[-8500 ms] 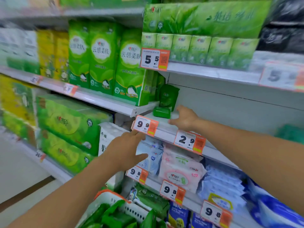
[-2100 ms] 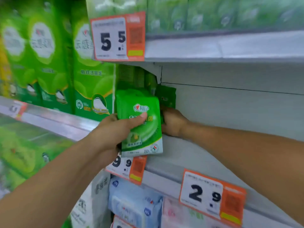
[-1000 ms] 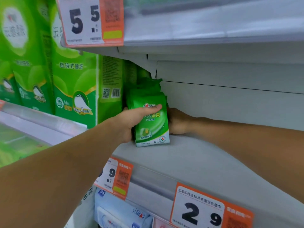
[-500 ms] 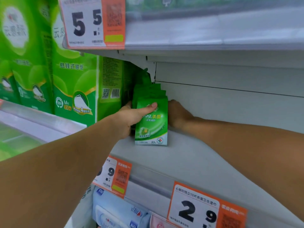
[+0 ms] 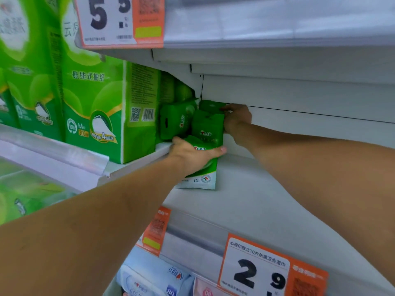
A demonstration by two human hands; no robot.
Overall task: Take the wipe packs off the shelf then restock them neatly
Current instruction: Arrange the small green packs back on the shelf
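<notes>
green wipe pack [image 5: 201, 167] upright, left hand [image 5: 193, 155] gripping

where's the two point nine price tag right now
The 2.9 price tag is at the bottom right of the head view, clipped to the shelf edge below the wipe packs.

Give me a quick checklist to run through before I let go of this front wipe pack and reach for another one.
1. Front wipe pack base on the shelf: ok, its bottom edge rests on the shelf.
2. Front pack upright: not ok, its top tips back under the left hand.
3. Packs behind in a straight row: not ok, they lean at different angles.
4. Right hand steadying the back of the row: ok, it grips the rear pack.
5. Left side closed off: ok, the tall tissue pack stands there.
6. Room behind the row: cannot tell, hidden.
</notes>
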